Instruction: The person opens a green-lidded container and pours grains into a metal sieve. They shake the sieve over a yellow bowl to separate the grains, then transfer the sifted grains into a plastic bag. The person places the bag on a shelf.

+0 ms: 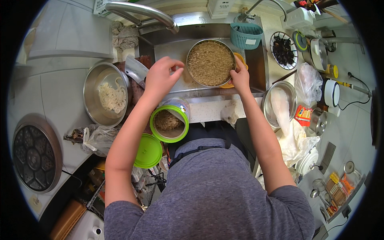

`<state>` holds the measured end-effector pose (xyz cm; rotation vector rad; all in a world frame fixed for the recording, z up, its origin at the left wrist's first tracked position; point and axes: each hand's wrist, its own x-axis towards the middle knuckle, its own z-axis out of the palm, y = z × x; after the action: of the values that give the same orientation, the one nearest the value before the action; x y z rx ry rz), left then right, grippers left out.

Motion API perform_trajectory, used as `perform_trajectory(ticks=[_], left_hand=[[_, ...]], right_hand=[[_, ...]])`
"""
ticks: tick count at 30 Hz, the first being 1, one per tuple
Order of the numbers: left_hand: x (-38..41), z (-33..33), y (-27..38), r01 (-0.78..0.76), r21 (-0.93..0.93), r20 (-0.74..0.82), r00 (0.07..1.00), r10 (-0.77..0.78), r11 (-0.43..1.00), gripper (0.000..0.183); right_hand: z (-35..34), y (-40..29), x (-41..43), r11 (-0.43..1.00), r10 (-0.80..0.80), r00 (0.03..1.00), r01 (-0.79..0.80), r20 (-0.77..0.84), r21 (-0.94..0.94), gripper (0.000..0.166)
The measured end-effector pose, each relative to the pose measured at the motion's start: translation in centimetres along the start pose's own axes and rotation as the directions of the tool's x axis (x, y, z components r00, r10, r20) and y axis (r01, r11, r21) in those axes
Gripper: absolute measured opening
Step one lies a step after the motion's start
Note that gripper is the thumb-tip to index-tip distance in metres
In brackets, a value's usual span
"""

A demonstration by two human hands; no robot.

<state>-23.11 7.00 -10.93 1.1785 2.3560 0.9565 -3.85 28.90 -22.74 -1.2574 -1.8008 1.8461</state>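
My right hand (241, 76) grips the right rim of a round metal pan (187, 64), thumb over the edge. Brown, fine shredded flakes (211, 63) fill the pan, which is above the steel sink (171, 49). To its left my left hand (164, 73) hovers with fingers loosely curled and thumb apart; nothing shows in it. Below that hand stands a tin with a green rim (152, 127), tilted toward me, with similar brown shreds (168, 120) inside. A green plastic lid (148, 151) lies beside the tin. Part of an orange item (242, 60) shows behind the pan.
A cleaver (135, 70) lies left of the sink, near a steel bowl of sliced onion (112, 96). A teal basket (246, 36) sits in the sink under the faucets. Rightward are a bowl of dark pieces (283, 51) and a bowl with pale meat (279, 103).
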Motion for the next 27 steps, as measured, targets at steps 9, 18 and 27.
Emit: perform_trajectory(ticks=[9, 18, 27], left_hand=[[4.6, 4.5, 0.6, -0.246, 0.259, -0.010, 0.966, 0.257, 0.934, 0.008], [6.4, 5.3, 2.0, -0.338, 0.357, -0.044, 0.925, 0.377, 0.871, 0.012], [6.0, 3.6, 1.6, -0.281, 0.179, -0.095, 0.949, 0.301, 0.943, 0.014]], right_hand=[[1.2, -3.4, -3.8, 0.997, 0.027, 0.998, -0.031, 0.053, 0.070, 0.070], [1.2, -5.6, -5.8, 0.994, -0.067, 0.997, 0.064, 0.033, 0.092, 0.067], [0.0, -5.7, -5.6, 0.995, -0.047, 0.999, 0.047, 0.002, 0.086, 0.067]])
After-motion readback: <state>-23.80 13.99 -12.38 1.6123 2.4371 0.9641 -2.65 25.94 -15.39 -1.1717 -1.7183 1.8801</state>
